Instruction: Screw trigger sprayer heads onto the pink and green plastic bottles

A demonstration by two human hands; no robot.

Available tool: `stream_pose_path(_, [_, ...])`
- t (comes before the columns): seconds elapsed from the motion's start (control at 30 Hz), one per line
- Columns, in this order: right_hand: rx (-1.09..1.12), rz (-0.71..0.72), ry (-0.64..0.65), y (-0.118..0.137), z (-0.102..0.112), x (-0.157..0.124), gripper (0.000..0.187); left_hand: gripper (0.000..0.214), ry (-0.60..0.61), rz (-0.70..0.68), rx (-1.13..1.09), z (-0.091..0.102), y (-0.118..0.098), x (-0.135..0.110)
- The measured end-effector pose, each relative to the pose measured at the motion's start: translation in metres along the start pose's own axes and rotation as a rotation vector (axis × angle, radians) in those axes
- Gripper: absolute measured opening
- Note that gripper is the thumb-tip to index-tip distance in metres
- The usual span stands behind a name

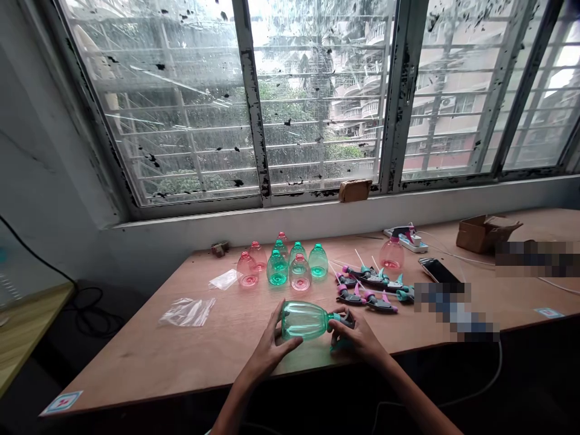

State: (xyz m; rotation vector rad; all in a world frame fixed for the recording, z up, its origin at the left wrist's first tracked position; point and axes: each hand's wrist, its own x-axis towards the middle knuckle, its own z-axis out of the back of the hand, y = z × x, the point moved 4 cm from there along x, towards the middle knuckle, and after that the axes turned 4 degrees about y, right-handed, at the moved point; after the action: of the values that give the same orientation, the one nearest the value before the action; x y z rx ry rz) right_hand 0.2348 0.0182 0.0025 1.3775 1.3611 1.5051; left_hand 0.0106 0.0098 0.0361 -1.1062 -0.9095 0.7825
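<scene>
Two hands are on one green bottle [304,320], which lies on its side, base to the left and neck to the right, just above the near edge of the wooden table [181,356]. The left hand [270,350] is wrapped around the bottle's fat base with its fingers spread over the clear plastic. The right hand [357,338] is closed at the neck, pinching a dark spray head [345,319] that sits right against the bottle's mouth.

Just behind the green bottle stands a cluster of small bottles [283,266], pink and green, upright and packed close together. Behind it and to the right lies a pile of trigger sprayers [369,287], teal and pink, their thin tubes sticking up. Further back on that side stands a pink bottle [392,254] with a sprayer already on top. Beside that one lie a white power strip [410,241] and a phone [437,270], lying flat. Far off to the right sits a cardboard box [484,232]. To the left of the green bottle lies a flat clear plastic bag [188,311], and a smaller one [223,279] lies beyond it.
</scene>
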Motion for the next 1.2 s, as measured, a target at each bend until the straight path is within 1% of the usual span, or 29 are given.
stream_pose_path(0.07, [0.003, 0.002, -0.001, 0.0002, -0.0002, 0.0000, 0.039, 0.098, 0.008, -0.006, -0.008, -0.0010, 0.0012, -0.0004])
stream_pose_path(0.13, [0.004, 0.003, 0.005, -0.0001, -0.0010, 0.0001, 0.039, 0.102, 0.006, -0.005, -0.008, -0.0011, 0.0023, -0.0001])
stream_pose_path(0.2, [0.002, 0.003, 0.015, -0.0006, -0.0018, 0.0004, 0.039, 0.097, -0.015, 0.002, 0.002, 0.0003, 0.0030, 0.0007])
stream_pose_path(0.33, [-0.002, 0.002, 0.029, -0.0010, -0.0022, 0.0006, 0.040, 0.078, -0.037, 0.009, 0.030, 0.0030, 0.0016, 0.0013])
stream_pose_path(0.4, [-0.004, 0.000, 0.027, -0.0006, -0.0016, 0.0005, 0.038, 0.079, -0.027, 0.011, 0.035, 0.0028, 0.0003, 0.0006])
stream_pose_path(0.5, [-0.001, 0.000, 0.019, -0.0004, -0.0006, 0.0005, 0.037, 0.087, -0.015, 0.010, 0.034, 0.0012, -0.0006, -0.0009])
stream_pose_path(0.63, [0.003, 0.001, 0.016, -0.0021, -0.0003, 0.0012, 0.042, 0.097, -0.017, 0.006, 0.043, -0.0003, 0.0015, -0.0013])
stream_pose_path(0.7, [0.003, 0.002, 0.019, -0.0030, -0.0006, 0.0016, 0.043, 0.095, -0.031, 0.012, 0.049, 0.0007, 0.0033, -0.0007])
stream_pose_path(0.83, [0.000, 0.002, 0.025, -0.0033, -0.0013, 0.0020, 0.044, 0.077, -0.050, 0.007, 0.073, 0.0036, 0.0036, 0.0005])
stream_pose_path(0.87, [0.000, 0.002, 0.026, -0.0031, -0.0013, 0.0020, 0.044, 0.075, -0.049, 0.000, 0.082, 0.0039, 0.0030, 0.0004])
stream_pose_path(0.93, [-0.001, 0.003, 0.028, -0.0026, -0.0012, 0.0020, 0.043, 0.079, -0.045, -0.014, 0.098, 0.0037, 0.0016, -0.0002])
stream_pose_path(1.07, [-0.003, -0.002, 0.032, -0.0022, -0.0011, 0.0012, 0.040, 0.095, -0.045, -0.020, 0.129, 0.0021, 0.0016, -0.0021])
stream_pose_path(1.13, [-0.004, -0.007, 0.038, -0.0023, -0.0015, 0.0007, 0.039, 0.093, -0.056, 0.000, 0.138, 0.0019, 0.0032, -0.0025])
stream_pose_path(1.2, [-0.004, -0.010, 0.044, -0.0024, -0.0018, 0.0005, 0.039, 0.088, -0.069, 0.019, 0.145, 0.0020, 0.0045, -0.0025])
